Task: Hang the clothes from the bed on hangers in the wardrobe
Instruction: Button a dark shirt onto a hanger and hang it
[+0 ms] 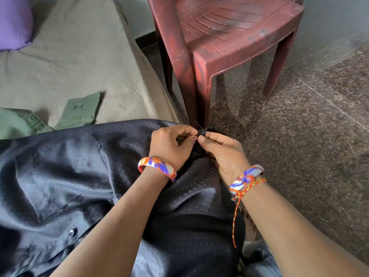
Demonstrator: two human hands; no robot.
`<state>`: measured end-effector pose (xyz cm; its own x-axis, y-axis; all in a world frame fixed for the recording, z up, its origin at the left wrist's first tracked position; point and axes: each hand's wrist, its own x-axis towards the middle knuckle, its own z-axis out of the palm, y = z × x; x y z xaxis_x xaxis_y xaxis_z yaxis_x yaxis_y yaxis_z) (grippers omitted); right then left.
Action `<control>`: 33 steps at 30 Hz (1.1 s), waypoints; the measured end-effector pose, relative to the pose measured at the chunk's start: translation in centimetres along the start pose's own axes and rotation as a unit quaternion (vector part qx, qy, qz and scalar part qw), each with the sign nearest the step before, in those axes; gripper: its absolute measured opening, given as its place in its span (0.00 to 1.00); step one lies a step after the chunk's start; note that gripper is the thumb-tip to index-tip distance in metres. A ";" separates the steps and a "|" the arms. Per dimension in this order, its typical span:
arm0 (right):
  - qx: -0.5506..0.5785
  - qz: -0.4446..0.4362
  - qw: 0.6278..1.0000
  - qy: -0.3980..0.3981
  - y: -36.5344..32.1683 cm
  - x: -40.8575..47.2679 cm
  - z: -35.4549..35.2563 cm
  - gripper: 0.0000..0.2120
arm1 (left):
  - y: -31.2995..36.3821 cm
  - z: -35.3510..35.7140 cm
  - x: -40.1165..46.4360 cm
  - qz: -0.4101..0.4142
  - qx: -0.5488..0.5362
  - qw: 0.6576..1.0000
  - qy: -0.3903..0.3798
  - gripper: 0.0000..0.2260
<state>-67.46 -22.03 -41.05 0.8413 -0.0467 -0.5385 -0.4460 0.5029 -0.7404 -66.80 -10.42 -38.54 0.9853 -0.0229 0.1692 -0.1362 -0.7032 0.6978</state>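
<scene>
A shiny black dotted shirt (65,170) with a chest pocket and buttons lies spread over the near edge of the bed. At its right end, my left hand (171,144) and my right hand (221,150) meet, and each pinches a small bunched bit of the black fabric, with thin threads sticking up between the fingertips. A green shirt (22,120) lies on the bed at the left, its cuff (81,111) turned up. No hanger or wardrobe is in view.
The bed has a beige sheet (75,56) and a purple pillow (14,23) at the far left. A dark red plastic chair (225,35) stands close beside the bed on the speckled stone floor (309,120). My bare foot shows below my right arm.
</scene>
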 end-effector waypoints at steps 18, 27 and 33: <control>0.038 0.007 0.999 0.020 -0.3 -0.7 0.8 0.06 | -0.2 -0.6 0.8 -0.046 -0.066 0.997 -0.021 0.02; -0.060 -0.047 0.995 0.071 0.4 -0.2 0.5 0.11 | 0.5 -2.2 1.4 -0.143 -0.150 0.978 -0.010 0.09; -0.441 -0.300 0.846 0.002 -0.6 -3.2 0.0 0.16 | -1.1 -13.5 -2.2 -0.151 -0.178 0.969 0.086 0.10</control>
<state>-69.89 -22.16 -38.86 0.9968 -0.0684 0.0403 0.0051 -0.4514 -0.8923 -70.15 0.00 -30.33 0.9583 0.2856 0.0109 0.0996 -0.3696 0.9239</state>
